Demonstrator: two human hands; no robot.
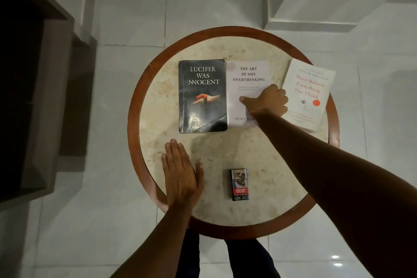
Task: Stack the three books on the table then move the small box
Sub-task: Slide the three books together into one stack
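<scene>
Three books lie side by side across the far half of the round table (225, 230). On the left is a black book (202, 106) titled "Lucifer Was Innocent". A white book (247, 74), "The Art of Not Overthinking", lies in the middle. At the right, a white book with red lettering (308, 95) lies tilted. My right hand (266, 100) rests on the right edge of the middle book, thumb on the cover and fingers curled at its side. My left hand (180, 171) lies flat on the tabletop, fingers together. A small dark box (239, 184) stands near the front edge.
The table has a pale marble top and a red-brown wooden rim. White floor tiles surround it. A dark wooden piece of furniture (33, 97) stands at the left. My legs show below the table's front edge.
</scene>
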